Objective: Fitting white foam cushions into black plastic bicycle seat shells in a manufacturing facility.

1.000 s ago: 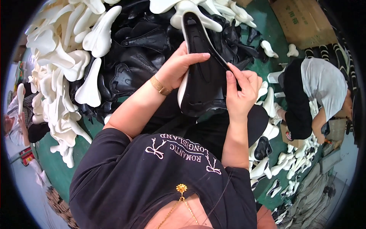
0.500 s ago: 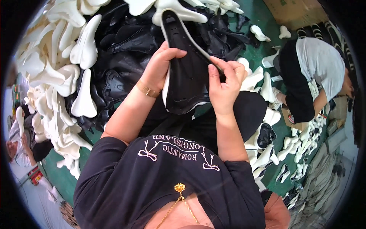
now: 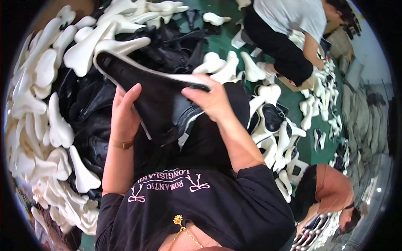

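- Saddle point(image 3: 153, 88) is held up between the two hands, above the lap point(image 3: 209, 142), its black hollow face turned up and its narrow nose point(image 3: 104, 60) pointing far left; the wide end lies toward the near right.
- Left hand point(image 3: 124, 111) sits at the near left edge, about midway along the saddle; its thumb stands against that edge, while its fingers pass partly out of sight behind.
- Right hand point(image 3: 209, 98) pinches the far right corner of the wide end, thumb on the black face, fingers mostly hidden beyond the white rim point(image 3: 176, 76).
- Weight looks slight, to judge by the thin wall and the easy hold at two edges.
- The black face seems a fairly stiff shell that would flex a little at its thin edge; the white part probably gives under a thumb like foam.
- Its smooth, glossy surface may slide under flat fingers, so a thumb-and-finger pinch over the rim suits it better than a palm hold.
- Good places to take hold are the two flaring sides, one hand on each; the thin rim looks the likeliest part to crease or spring away if pulled hard.
- Black shells point(image 3: 98, 150) lie heaped left of and beyond the saddle, apart from the grip; white pads point(image 3: 39, 67) are piled farther left, and another white pad point(image 3: 252, 68) lies right of the right hand.
- Farther right, a co-worker in a white top point(image 3: 289, 16) bends over more white pieces point(image 3: 326, 92).
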The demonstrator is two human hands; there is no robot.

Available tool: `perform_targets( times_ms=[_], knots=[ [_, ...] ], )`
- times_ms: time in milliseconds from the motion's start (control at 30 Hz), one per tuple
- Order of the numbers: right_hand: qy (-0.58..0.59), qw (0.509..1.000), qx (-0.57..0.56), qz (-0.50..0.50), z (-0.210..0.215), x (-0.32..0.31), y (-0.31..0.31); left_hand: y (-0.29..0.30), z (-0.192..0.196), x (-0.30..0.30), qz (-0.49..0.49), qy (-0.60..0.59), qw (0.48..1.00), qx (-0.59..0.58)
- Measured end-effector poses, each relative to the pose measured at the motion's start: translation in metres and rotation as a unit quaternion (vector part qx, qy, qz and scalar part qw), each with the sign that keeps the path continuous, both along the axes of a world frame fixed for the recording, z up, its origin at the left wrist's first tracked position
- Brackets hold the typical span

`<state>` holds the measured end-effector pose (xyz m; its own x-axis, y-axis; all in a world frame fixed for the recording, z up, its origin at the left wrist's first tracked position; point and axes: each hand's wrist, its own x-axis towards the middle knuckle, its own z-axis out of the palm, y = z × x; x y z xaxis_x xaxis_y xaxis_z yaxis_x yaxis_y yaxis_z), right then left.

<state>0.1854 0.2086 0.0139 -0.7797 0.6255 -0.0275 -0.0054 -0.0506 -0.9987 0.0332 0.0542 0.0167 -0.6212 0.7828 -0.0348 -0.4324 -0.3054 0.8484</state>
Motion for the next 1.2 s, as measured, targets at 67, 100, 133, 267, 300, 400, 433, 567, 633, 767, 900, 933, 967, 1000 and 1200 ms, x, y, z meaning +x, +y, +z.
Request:
perform_targets(
  times_ms=[67, 100, 133, 267, 300, 400, 433, 567, 633, 767, 900, 933, 967, 1000, 1200],
  knots=[
    [-0.086, 0.988, 0.022, -0.128, 0.016, 0.027, 0.032, 0.004, 0.0, -0.004, -0.004, 0.01, 1.0, -0.012],
    [-0.08, 0.969, 0.038, -0.23, 0.007, 0.048, 0.06, 0.009, 0.01, -0.005, -0.027, -0.025, 0.999, 0.007],
    [-0.07, 0.954, -0.068, -0.285, 0.011, 0.063, 0.081, 0.007, 0.006, -0.014, -0.009, -0.037, 0.999, -0.015],
    [-0.117, 0.902, -0.133, -0.393, -0.046, 0.157, 0.157, -0.005, -0.021, -0.05, 0.042, -0.09, 0.994, -0.036],
    [-0.146, 0.881, -0.135, -0.429, -0.069, 0.176, 0.171, -0.008, -0.024, -0.056, 0.053, -0.088, 0.994, -0.037],
    [-0.212, 0.827, -0.171, -0.491, -0.143, 0.236, 0.213, -0.012, -0.034, -0.07, 0.051, -0.09, 0.993, -0.057],
    [-0.215, 0.81, -0.199, -0.508, -0.163, 0.252, 0.226, -0.012, -0.036, -0.075, 0.059, -0.091, 0.992, -0.071],
    [-0.536, 0.674, 0.346, -0.372, -0.191, 0.204, 0.257, -0.014, -0.047, -0.09, 0.088, -0.092, 0.986, -0.11],
    [-0.448, 0.747, 0.397, -0.289, -0.186, 0.153, 0.288, -0.002, -0.05, -0.094, 0.089, -0.093, 0.984, -0.123],
    [-0.354, 0.829, 0.413, -0.129, -0.185, 0.007, 0.312, 0.018, -0.068, -0.112, 0.08, -0.065, 0.978, -0.182],
    [-0.414, 0.824, 0.381, -0.066, -0.203, -0.101, 0.35, 0.031, -0.092, -0.134, 0.091, -0.054, 0.965, -0.239],
    [-0.404, 0.817, 0.401, -0.089, -0.218, -0.116, 0.37, 0.037, -0.1, -0.139, 0.095, -0.053, 0.957, -0.27],
    [-0.407, 0.815, 0.401, -0.092, -0.231, -0.124, 0.393, 0.042, -0.108, -0.144, 0.098, -0.052, 0.947, -0.302],
    [-0.413, 0.835, 0.346, -0.112, -0.243, -0.146, 0.403, 0.039, -0.116, -0.148, 0.105, -0.052, 0.944, -0.309],
    [-0.324, 0.874, 0.057, -0.357, -0.319, -0.187, 0.494, 0.048, -0.141, -0.151, 0.164, -0.091, 0.896, -0.403]
  ],
)
